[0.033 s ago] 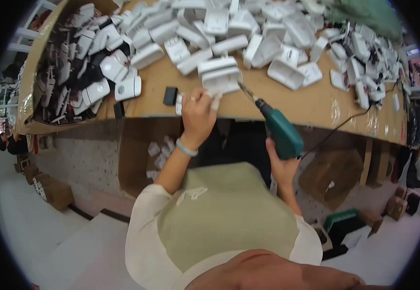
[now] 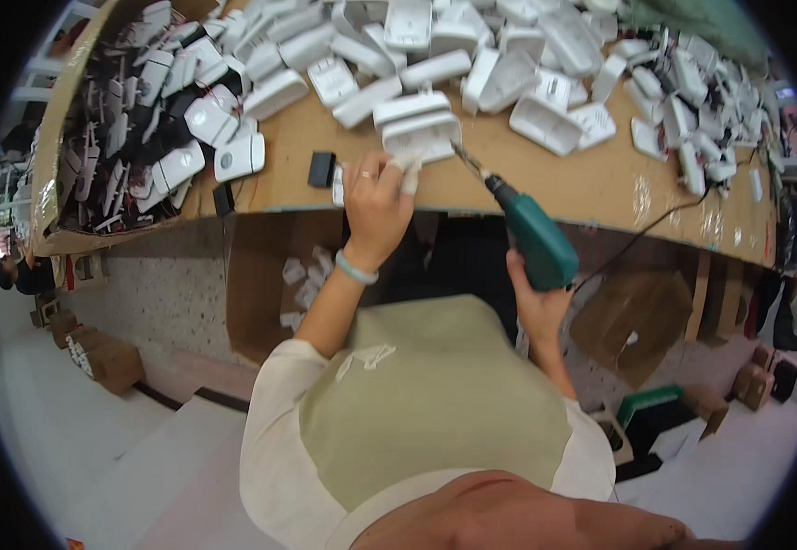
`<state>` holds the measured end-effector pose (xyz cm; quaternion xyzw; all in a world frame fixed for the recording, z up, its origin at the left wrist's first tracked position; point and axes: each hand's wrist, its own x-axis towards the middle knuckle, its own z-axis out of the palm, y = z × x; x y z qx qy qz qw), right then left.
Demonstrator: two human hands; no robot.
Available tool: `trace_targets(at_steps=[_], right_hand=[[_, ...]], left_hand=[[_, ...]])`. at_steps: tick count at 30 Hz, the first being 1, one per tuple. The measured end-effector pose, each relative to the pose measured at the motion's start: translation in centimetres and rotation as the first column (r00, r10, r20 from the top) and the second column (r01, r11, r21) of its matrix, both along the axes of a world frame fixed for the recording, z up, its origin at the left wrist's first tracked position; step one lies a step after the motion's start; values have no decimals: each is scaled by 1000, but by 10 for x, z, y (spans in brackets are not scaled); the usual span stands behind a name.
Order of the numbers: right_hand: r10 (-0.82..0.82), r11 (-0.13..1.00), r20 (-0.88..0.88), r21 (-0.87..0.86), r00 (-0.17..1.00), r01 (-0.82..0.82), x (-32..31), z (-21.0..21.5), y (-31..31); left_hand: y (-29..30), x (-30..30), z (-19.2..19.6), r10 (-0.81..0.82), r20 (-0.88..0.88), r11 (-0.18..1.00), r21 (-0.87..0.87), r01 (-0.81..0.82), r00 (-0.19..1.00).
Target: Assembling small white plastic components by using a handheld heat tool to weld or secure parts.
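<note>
My right hand (image 2: 542, 307) grips a green corded power screwdriver (image 2: 542, 240) from behind. Its bit points away from me, with the tip at the right end of an open white plastic housing (image 2: 424, 137). At that housing's near left corner is my left hand (image 2: 377, 206), its fingers curled and closed on the near edge; a white wrap covers one fingertip. The exact pinch is hidden by the hand itself. Just left of the left hand lie a small black block (image 2: 322, 170) and a white piece (image 2: 338, 187) partly covered by the hand.
White plastic shells (image 2: 352, 78) are heaped along the back of the cardboard-covered table (image 2: 614, 197). A large carton (image 2: 50, 183) of white parts with wires stands at left. More wired parts (image 2: 682, 119) lie at right. The tool's black cable (image 2: 650, 226) crosses the table's front edge.
The view has shifted slightly. My left hand stays at the housing, and the screwdriver's tip remains near its right end, with little other movement.
</note>
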<state>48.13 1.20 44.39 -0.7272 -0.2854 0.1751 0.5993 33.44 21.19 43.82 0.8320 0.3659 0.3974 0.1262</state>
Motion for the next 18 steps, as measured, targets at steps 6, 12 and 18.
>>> trace_targets(at_steps=[6, 12, 18], right_hand=[[138, 986, 109, -106, 984, -126, -2, -3, -5], [143, 984, 109, -118, 984, -131, -1, -7, -1], [159, 980, 90, -136, 983, -146, 1, -6, 5]], left_hand=[[-17, 6, -10, 80, -111, 992, 102, -69, 991], [-14, 12, -1, 8, -222, 994, 111, 17, 975], [-1, 22, -10, -57, -166, 988, 133, 79, 984]])
